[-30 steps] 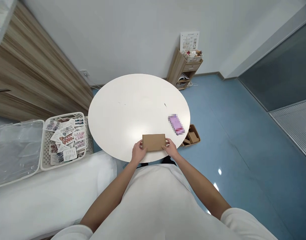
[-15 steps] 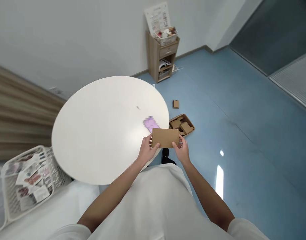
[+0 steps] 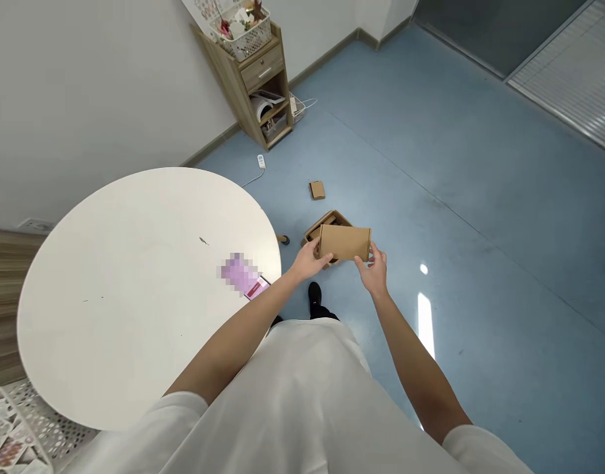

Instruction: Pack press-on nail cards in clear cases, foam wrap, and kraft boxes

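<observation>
A flat brown cardboard box (image 3: 345, 242) is held level between my two hands. My left hand (image 3: 311, 259) grips its left end, thumb on the top face. At the right end my right hand (image 3: 374, 268) holds it, thumb at the near edge and fingers curled round the side. Directly below, on the floor, stands an open cardboard carton (image 3: 311, 232) with brown cardboard pieces in it, partly hidden by the held box. A small brown box (image 3: 316, 190) lies on the floor just beyond the carton.
To the left is a round white table (image 3: 149, 263) with a purple, partly blurred phone-like item (image 3: 240, 273) near its right edge. A wooden cabinet (image 3: 263, 69) bears a white basket (image 3: 247, 36). A white basket of packets (image 3: 16, 421) sits at lower left. My shoe (image 3: 315, 294) shows below.
My view has swung to the right and down. Both hands have carried the cardboard box off the table's edge, to above the carton on the floor.
</observation>
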The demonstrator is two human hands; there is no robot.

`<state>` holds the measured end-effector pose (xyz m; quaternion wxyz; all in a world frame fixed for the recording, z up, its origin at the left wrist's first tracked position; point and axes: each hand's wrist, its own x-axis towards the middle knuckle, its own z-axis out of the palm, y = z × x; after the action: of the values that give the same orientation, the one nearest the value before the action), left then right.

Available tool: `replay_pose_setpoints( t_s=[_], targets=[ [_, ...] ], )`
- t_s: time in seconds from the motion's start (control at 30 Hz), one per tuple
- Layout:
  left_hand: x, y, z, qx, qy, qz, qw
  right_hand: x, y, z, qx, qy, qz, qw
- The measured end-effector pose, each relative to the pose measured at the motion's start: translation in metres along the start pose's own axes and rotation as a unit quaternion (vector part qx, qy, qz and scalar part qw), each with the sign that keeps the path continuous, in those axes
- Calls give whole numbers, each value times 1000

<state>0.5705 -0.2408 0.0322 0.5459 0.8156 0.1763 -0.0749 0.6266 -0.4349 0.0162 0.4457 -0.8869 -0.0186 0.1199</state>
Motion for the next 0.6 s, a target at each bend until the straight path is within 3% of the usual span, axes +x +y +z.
replay_pose_setpoints(
  t_s=[0.1, 0.2, 0.4, 0.6],
  targets=[
    [2, 3, -1, -8, 16, -9, 1000, 6, -2, 3, 5, 18, -17, 1000],
    [-18, -3, -6, -28, 34, -25, 999, -2, 0, 16, 14, -17, -22, 1000],
    [-90, -25, -24, -188, 49, -123, 973, -30, -1, 54, 64, -147, -33, 987],
    [-172, -52, -61, -230, 183, -165, 941, -50, -41, 88, 86, -221, -80, 968]
  ],
)
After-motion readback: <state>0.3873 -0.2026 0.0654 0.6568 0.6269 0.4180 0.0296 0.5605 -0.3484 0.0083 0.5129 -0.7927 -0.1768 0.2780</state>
